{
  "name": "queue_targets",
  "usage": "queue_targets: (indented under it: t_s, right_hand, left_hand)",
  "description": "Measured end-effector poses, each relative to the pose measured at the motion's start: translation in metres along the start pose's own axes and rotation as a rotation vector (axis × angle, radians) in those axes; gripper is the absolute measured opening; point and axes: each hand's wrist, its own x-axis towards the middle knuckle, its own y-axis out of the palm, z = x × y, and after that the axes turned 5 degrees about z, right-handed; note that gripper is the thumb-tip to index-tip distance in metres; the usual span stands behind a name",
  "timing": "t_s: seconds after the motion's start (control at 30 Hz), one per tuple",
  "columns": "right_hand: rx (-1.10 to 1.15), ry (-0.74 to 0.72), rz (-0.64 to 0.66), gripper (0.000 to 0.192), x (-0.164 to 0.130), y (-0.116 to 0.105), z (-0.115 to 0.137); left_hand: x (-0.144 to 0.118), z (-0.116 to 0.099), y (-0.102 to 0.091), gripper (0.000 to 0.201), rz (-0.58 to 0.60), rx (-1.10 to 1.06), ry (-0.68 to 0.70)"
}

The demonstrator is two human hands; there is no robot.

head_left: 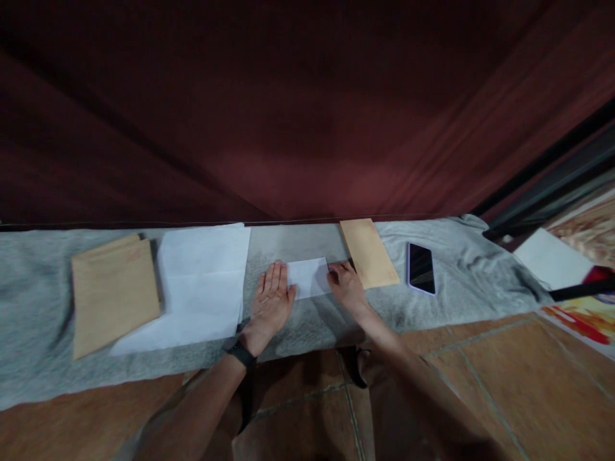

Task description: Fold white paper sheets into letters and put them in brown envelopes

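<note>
A folded sheet of white paper [309, 278] lies as a narrow strip on the grey cloth in front of me. My left hand [273, 298] rests flat on its left end, fingers stretched out and holding nothing. At the other end, my right hand [344, 285] has its fingers curled in and closed on the paper's right edge; the fingertips are partly hidden. Just beyond my right hand lies a tan envelope [373, 253]. To the left, larger white sheets [204, 288] lie spread out, partly under brown envelopes [115, 288].
A phone [421, 267] in a light purple case lies right of the tan envelope. The grey cloth [298, 240] covers a long narrow surface, with a dark red fabric [288, 128] hanging behind it. Brown floor tiles [519, 371] show below, and a white panel [552, 259] at far right.
</note>
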Motion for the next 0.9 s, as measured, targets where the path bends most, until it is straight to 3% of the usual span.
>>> queue_targets:
  t_s: [0.17, 0.37, 0.43, 0.5, 0.57, 0.63, 0.7, 0.77, 0.9]
  right_hand:
    - [0.136, 0.143, 0.129, 0.029, 0.007, -0.007, 0.000]
    - [0.283, 0.090, 0.157, 0.027, 0.010, -0.011, 0.004]
    - [0.371, 0.047, 0.048, 0.032, 0.008, -0.017, 0.008]
    - [0.473, -0.031, -0.197, 0.035, 0.002, -0.027, 0.012]
    - [0.500, -0.154, -0.463, 0.033, -0.005, -0.037, 0.014]
    - [0.409, -0.294, -0.580, 0.029, -0.014, -0.042, 0.016]
    - [0.264, -0.424, -0.551, 0.026, -0.022, -0.041, 0.020]
    - [0.112, -0.530, -0.439, 0.027, -0.028, -0.033, 0.025]
    - [-0.034, -0.685, -0.215, 0.030, -0.034, -0.011, 0.038]
  left_hand:
    - [-0.001, -0.001, 0.000, 0.063, -0.023, 0.007, 0.002]
    - [0.000, -0.003, -0.007, 0.061, -0.031, -0.056, -0.002]
    - [0.005, -0.006, -0.015, 0.061, -0.054, -0.157, -0.003]
    - [0.010, -0.009, -0.026, 0.062, -0.101, -0.331, 0.020]
    - [0.014, -0.014, -0.036, 0.062, -0.117, -0.587, 0.040]
    - [0.015, -0.021, -0.045, 0.063, -0.063, -0.915, 0.027]
    - [0.014, -0.030, -0.049, 0.066, 0.047, -1.252, 0.003]
    - [0.013, -0.037, -0.051, 0.068, 0.147, -1.499, -0.030]
    - [0.014, -0.039, -0.047, 0.064, 0.158, -1.731, -0.210]
